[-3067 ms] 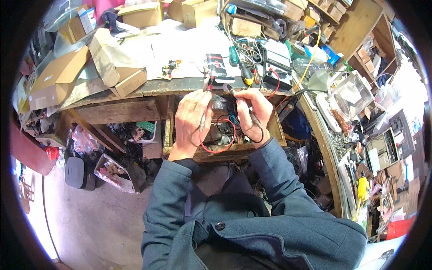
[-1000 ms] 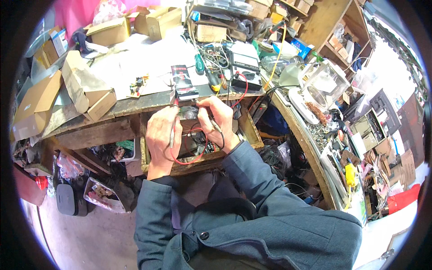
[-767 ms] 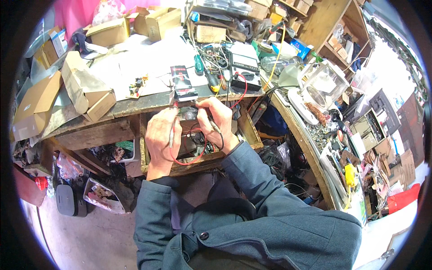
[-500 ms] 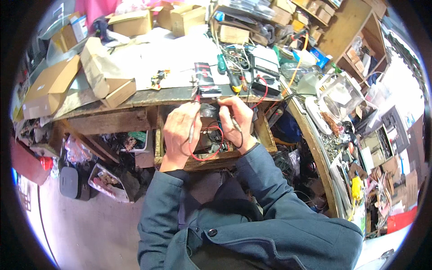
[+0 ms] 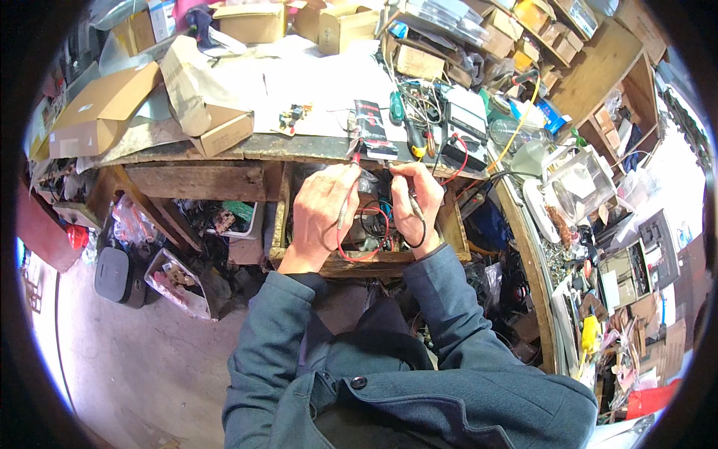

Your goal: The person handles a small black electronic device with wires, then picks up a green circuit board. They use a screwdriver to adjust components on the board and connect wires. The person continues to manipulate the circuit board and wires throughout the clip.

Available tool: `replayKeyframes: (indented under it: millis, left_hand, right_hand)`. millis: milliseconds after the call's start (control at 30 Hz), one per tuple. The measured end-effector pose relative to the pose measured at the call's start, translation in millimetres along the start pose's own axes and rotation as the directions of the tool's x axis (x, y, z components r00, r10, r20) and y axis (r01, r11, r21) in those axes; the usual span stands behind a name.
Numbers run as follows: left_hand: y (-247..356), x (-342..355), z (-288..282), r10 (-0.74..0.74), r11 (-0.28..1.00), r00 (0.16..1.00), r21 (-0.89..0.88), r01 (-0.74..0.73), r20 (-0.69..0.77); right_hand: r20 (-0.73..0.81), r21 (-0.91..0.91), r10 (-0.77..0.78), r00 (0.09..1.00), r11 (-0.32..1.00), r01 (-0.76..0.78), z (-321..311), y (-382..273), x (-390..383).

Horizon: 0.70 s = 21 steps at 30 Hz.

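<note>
Left hand [image 5: 323, 213] closed around red probe [image 5: 357, 158]; right hand [image 5: 428, 196] grips black-leaded probe [image 5: 414, 204]. Both point toward the near end of black pack [image 5: 370, 123], lying at the bench [image 5: 254, 147] front edge; tip contact not resolvable. Risk, judged: sideways slip could touch tips together; an inward tug could drop the pack into the open drawer [image 5: 451, 228].

Left lead [image 5: 362, 260] red, right lead [image 5: 424, 227] black — packet [image 5: 371, 129] black, red-marked.

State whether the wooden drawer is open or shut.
Open: the drawer juts out past the bench edge, and its cluttered inside shows between the left hand and the right hand.
</note>
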State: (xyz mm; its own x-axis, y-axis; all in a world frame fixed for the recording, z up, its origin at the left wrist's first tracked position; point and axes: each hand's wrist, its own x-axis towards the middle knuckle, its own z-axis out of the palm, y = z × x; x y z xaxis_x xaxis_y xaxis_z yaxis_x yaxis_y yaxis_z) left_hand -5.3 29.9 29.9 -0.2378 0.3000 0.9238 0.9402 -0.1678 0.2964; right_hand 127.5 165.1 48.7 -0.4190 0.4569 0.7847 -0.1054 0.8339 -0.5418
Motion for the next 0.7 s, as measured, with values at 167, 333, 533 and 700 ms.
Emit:
replayKeyframes:
  millis: [167,333,533,700]
  left_hand:
    - [-0.5,-1.7,1.7,-0.026,1.0,1.0,-0.015,0.027,0.008]
    - [-0.1,0.0,1.4,-0.014,1.0,1.0,-0.024,0.014,-0.005]
    - [-2.2,-2.8,3.1,-0.029,1.0,1.0,-0.007,0.029,0.009]
    - [-1.8,-2.7,2.1,-0.037,0.999,0.999,-0.006,0.037,0.019]
  right_hand:
    - [0.006,0.007,0.029,1.0,1.0,-0.029,-0.2,-1.3,-0.6]
    - [0.0,-0.027,0.022,1.0,0.999,-0.022,-1.7,-5.2,-0.1]
    - [0.008,0.002,0.02,1.0,1.0,-0.02,-0.6,-3.7,0.4]
    - [0.003,-0.003,-0.012,1.0,1.0,0.012,-0.2,-7.2,1.1]
